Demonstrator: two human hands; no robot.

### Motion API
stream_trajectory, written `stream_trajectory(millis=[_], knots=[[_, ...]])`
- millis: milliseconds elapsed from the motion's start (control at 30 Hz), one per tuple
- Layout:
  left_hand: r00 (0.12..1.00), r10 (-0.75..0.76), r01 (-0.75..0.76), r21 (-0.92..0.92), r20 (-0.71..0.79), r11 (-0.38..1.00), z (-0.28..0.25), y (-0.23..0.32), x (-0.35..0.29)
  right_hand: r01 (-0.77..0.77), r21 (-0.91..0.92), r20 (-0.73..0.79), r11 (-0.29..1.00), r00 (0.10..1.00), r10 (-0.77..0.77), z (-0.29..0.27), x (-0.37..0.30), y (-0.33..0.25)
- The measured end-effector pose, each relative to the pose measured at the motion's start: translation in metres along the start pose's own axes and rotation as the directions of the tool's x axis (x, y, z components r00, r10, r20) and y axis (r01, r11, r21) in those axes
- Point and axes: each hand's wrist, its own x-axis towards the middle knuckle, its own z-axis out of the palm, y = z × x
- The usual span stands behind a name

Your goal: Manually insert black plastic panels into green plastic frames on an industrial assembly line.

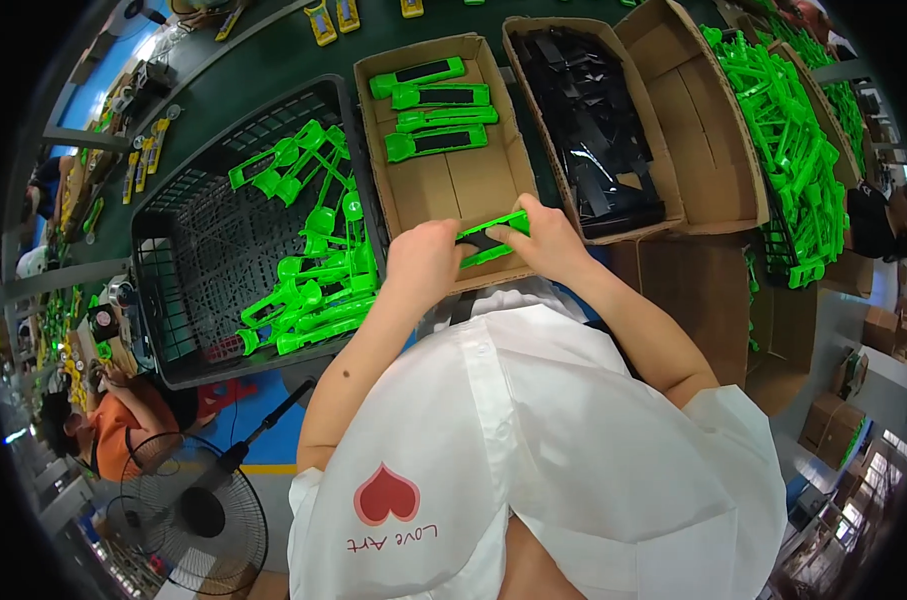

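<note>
My left hand (425, 262) and my right hand (550, 243) grip the two ends of a bright green plastic part (483, 256) with a dark strip along its middle. It is held over the near end of an open cardboard box (428, 196). The fingers of both hands are closed round the part, and the thumbs lie on or beside the dark strip. Farther inside the box, several similar green parts (438, 142) lie in a stack of rows, most showing a black panel.
To the left, a black plastic crate (163, 225) holds loose green parts (318, 270). Right of my box stands a carton of black strips (583, 120), then an open carton (698, 110) and a heap of green parts (788, 150). A fan (203, 510) and a person in orange (133, 425) are at lower left.
</note>
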Motion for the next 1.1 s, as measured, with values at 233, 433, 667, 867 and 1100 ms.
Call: stream_trajectory(millis=[233, 433, 667, 867, 1100], knots=[[0.998, 0.058, -0.058, -0.097, 0.002, 0.994, 0.026, 0.002, 0.034, 0.101, 0.107, -0.071, 0.989, 0.993, -0.094, 0.007, -0.004, 0.024], [0.889, 0.298, -0.094, 0.498, -0.349, 0.862, 0.037, -0.055, 0.107, -0.191, -0.157, -0.385, 0.969, 0.915, 0.119, -0.039, 0.021, 0.061], [0.98, -0.073, 0.153, 0.468, -0.184, 0.87, 0.086, -0.08, 0.107, -0.245, -0.414, -0.443, 0.877, 0.896, 0.041, -0.037, 0.01, 0.137], [0.63, 0.014, -0.064, -0.034, -0.777, 0.997, -0.002, -0.078, 0.064, -0.213, -0.085, -0.64, 0.973, 0.761, 0.111, -0.043, 0.007, 0.135], [0.838, -0.493, 0.532, 0.146, -0.234, 0.834, -0.007, -0.166, -0.002, -0.228, -0.242, -0.558, 0.943, 0.828, 0.057, -0.037, 0.009, 0.137]])
